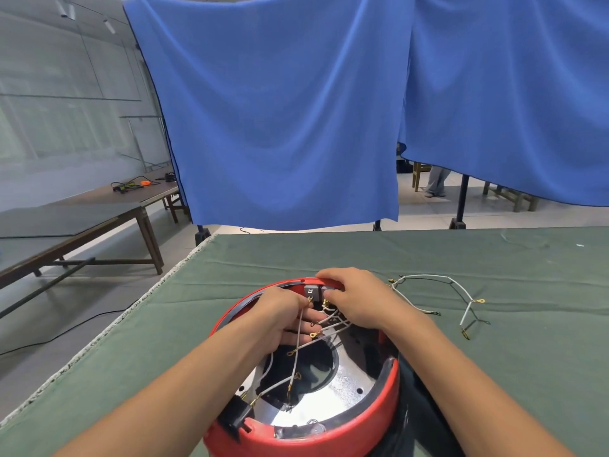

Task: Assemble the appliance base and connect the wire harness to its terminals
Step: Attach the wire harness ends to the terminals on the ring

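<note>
A round red appliance base lies open side up on the green table cloth, with a shiny metal plate inside it. A wire harness of white wires with gold ring terminals runs across its inside. My left hand is inside the base near the far wall and pinches a wire end by a small grey terminal block. My right hand grips the far rim of the base, its thumb pressing near the same block. Fingertips are partly hidden by wires.
A second white wire harness lies loose on the green cloth to the right of the base. A blue curtain hangs behind the table. Long wooden benches stand at the left; the table's left edge runs diagonally.
</note>
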Available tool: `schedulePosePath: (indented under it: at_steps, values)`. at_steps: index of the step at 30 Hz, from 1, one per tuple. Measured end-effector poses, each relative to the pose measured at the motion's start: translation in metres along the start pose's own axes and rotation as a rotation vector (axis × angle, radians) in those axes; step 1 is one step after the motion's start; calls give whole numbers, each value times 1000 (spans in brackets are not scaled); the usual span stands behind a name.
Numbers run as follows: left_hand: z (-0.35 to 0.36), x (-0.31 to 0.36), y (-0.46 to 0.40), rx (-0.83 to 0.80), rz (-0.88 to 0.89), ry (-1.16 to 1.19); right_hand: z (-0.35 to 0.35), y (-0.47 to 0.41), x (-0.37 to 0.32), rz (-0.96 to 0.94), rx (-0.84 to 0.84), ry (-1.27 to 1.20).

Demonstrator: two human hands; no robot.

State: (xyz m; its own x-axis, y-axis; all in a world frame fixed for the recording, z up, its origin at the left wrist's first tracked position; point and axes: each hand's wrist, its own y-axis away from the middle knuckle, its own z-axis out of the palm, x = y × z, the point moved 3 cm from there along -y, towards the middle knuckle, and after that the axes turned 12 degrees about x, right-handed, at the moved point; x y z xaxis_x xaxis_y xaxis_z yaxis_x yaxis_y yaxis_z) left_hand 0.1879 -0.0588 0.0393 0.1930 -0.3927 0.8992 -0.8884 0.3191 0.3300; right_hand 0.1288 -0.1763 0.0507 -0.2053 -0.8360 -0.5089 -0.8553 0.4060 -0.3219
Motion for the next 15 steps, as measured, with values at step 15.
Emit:
schedulePosePath:
  at_steps: [15]
  values:
    - [10, 1, -1, 91, -26, 100, -1, 1, 0, -8, 2, 5]
